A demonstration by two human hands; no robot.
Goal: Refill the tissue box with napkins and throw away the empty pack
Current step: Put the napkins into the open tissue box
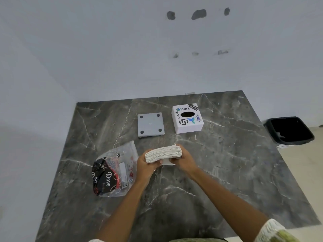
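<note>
Low in the frame's centre, the left hand (148, 165) and right hand (183, 160) clasp the napkin stack (163, 153) between them above the marble table (227, 172). Left lies the seemingly emptied pack (113, 172). Beyond wait the grey base plate (151, 124) and white tissue box (187, 118); the bin (288, 131) sits far right. Loading the box likely comes next.

Both forearms are bare. The right arm wears a short sleeve (274, 231), white with fine stripes and a green patterned patch.
</note>
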